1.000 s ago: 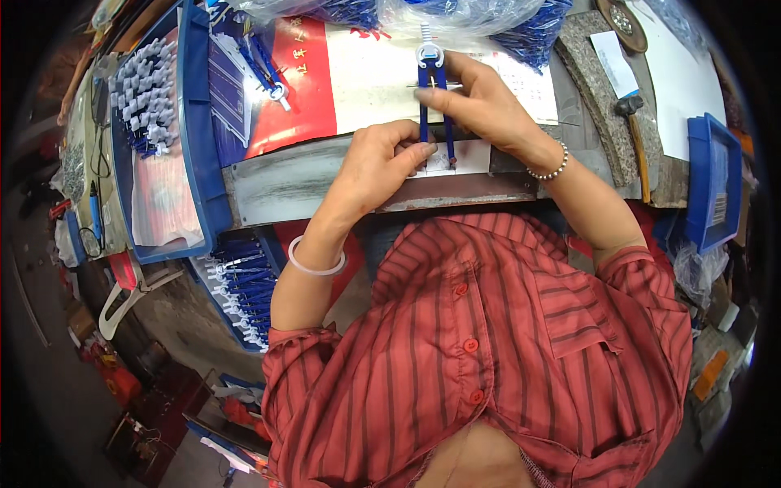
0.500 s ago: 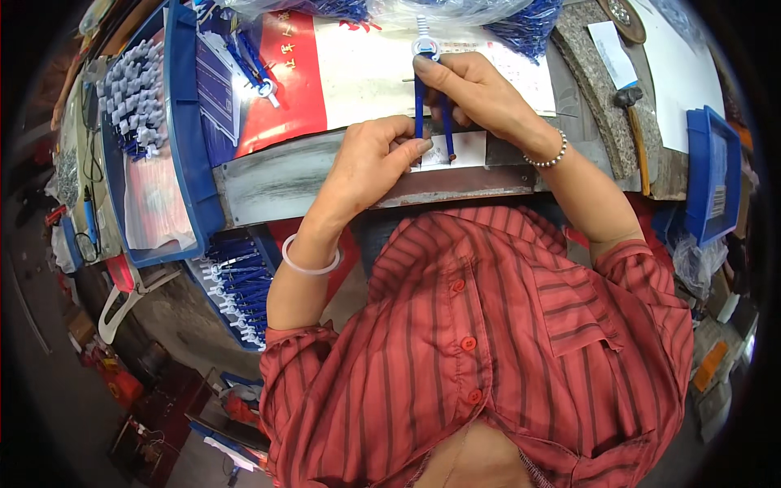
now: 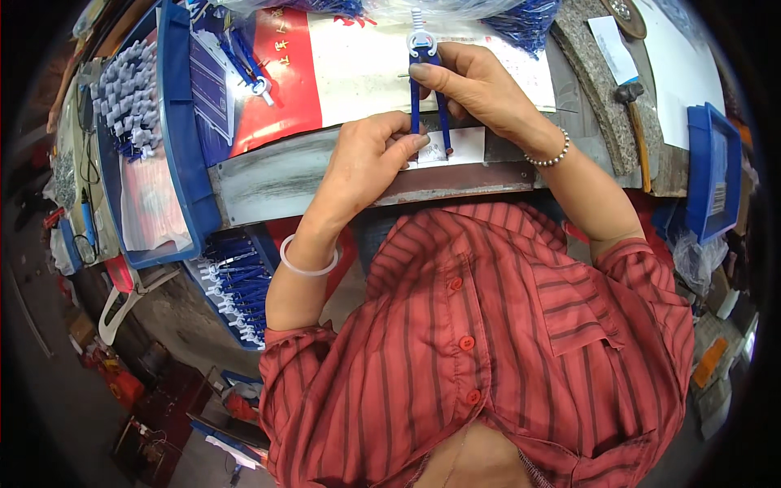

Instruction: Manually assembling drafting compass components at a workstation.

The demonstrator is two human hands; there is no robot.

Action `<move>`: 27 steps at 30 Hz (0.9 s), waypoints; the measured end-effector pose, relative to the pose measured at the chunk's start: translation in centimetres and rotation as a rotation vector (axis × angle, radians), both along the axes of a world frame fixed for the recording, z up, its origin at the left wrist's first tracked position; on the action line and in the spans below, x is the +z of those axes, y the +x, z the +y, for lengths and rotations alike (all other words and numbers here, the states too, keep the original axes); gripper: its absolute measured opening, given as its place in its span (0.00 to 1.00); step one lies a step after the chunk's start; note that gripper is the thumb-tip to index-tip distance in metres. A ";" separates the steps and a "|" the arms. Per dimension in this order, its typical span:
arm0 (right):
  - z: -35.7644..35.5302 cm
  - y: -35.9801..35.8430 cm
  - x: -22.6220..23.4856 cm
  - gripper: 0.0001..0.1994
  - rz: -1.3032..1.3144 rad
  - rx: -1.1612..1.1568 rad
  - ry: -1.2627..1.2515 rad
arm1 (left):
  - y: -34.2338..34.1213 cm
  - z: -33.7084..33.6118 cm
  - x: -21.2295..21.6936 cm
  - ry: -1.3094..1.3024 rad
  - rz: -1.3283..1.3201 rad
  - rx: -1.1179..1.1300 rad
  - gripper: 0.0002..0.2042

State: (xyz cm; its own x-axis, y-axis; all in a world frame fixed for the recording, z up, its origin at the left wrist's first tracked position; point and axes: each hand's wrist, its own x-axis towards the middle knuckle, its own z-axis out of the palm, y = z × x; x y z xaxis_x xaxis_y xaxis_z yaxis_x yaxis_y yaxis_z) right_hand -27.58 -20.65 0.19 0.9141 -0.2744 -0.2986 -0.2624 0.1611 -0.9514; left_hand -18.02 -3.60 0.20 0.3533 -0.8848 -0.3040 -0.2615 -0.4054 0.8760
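Note:
A blue drawing compass [image 3: 426,81] with a white top stands tips-down on a small white card [image 3: 455,148] at the front edge of the grey workbench [image 3: 277,175]. My right hand [image 3: 480,85] grips its upper legs from the right, thumb across the left leg. My left hand [image 3: 366,159] pinches the lower end of the left leg, fingertips touching the card. Both legs are close together, slightly apart at the tips.
A blue tray [image 3: 175,138] at the left holds grey and blue parts and paper packets. A lower blue bin [image 3: 236,281] holds several blue compasses. A red-and-white sheet [image 3: 325,73] covers the bench. A hammer [image 3: 634,122] and another blue tray [image 3: 712,171] lie at the right.
My left hand has slid nearer to the compass leg and now pinches it. The compass stays upright on the card, shifted slightly with the view.

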 end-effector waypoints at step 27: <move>0.3 -0.1 -0.1 0.14 -0.070 -0.038 -0.045 | -0.2 0.2 -0.4 -0.074 -0.044 0.014 0.09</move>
State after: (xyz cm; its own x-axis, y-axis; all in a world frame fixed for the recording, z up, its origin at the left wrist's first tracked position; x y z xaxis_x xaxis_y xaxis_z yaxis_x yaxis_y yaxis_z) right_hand -27.73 -20.31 0.12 0.9210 -0.3212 -0.2206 -0.1892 0.1265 -0.9738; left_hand -18.21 -3.44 -0.16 0.3773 -0.8990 -0.2224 -0.2947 -0.3442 0.8915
